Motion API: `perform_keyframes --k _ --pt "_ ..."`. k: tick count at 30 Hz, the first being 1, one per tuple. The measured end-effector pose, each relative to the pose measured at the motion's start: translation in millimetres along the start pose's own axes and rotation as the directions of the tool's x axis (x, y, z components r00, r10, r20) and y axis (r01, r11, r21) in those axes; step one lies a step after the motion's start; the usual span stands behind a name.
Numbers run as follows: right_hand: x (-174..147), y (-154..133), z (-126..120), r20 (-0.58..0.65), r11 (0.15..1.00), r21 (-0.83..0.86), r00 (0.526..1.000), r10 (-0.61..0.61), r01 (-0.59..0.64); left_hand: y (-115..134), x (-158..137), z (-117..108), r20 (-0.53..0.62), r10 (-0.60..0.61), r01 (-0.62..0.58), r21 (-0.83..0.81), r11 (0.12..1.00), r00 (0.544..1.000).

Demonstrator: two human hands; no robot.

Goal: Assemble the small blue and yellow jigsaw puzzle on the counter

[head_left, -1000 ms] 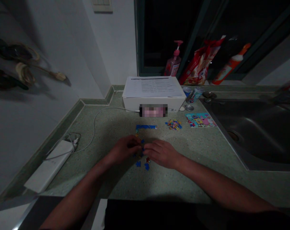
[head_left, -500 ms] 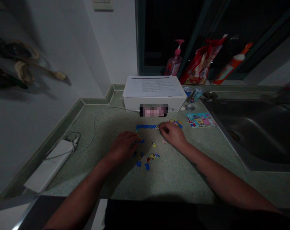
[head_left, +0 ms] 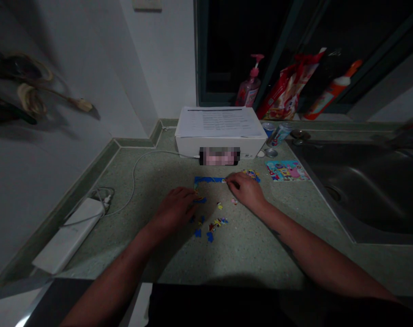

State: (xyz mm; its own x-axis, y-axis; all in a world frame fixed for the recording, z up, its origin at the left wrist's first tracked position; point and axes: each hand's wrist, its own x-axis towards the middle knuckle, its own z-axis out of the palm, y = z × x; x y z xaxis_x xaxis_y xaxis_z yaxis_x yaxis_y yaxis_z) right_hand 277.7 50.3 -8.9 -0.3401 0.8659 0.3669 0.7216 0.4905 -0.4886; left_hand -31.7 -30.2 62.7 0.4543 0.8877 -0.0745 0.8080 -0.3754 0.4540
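Note:
A joined strip of blue jigsaw puzzle pieces (head_left: 209, 180) lies on the counter, with a short arm running down from its left end. At its right end my right hand (head_left: 247, 190) pinches a small puzzle piece (head_left: 224, 180), mostly hidden by the fingertips. My left hand (head_left: 175, 206) rests palm down with fingers stretched out, the tips by the strip's lower left arm and a blue-and-orange piece (head_left: 201, 200). Several loose pieces (head_left: 217, 223) are scattered nearer me. Behind my right hand is a colourful pile of pieces (head_left: 250, 174).
Against a white box (head_left: 220, 147) leans a phone (head_left: 220, 156) with a cable. A picture card (head_left: 288, 171) lies beside the sink (head_left: 373, 181). Cans (head_left: 278, 135) stand behind it. On the left is a white power strip (head_left: 70, 236).
Both hands stay almost where they were, the right still at the strip's right end. The camera view has shifted very slightly.

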Motion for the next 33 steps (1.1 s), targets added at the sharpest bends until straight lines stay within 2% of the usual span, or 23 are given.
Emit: perform_keyframes --k 8,16,33 --pt "0.6 -2.5 -0.2 0.032 0.997 -0.07 0.999 -0.018 0.02 -1.9 -1.2 5.9 -0.016 0.066 -0.064 0.093 0.994 0.998" --pt "1.0 -5.4 -1.2 0.057 0.994 -0.11 0.998 -0.002 0.009 4.7 -4.6 2.2 -0.082 0.097 -0.09 0.087 0.992 0.992" --pt "0.9 -7.0 -3.3 0.061 0.988 -0.145 0.997 -0.037 0.046 -5.4 -1.4 10.3 -0.027 0.085 -0.08 0.143 0.986 0.996"
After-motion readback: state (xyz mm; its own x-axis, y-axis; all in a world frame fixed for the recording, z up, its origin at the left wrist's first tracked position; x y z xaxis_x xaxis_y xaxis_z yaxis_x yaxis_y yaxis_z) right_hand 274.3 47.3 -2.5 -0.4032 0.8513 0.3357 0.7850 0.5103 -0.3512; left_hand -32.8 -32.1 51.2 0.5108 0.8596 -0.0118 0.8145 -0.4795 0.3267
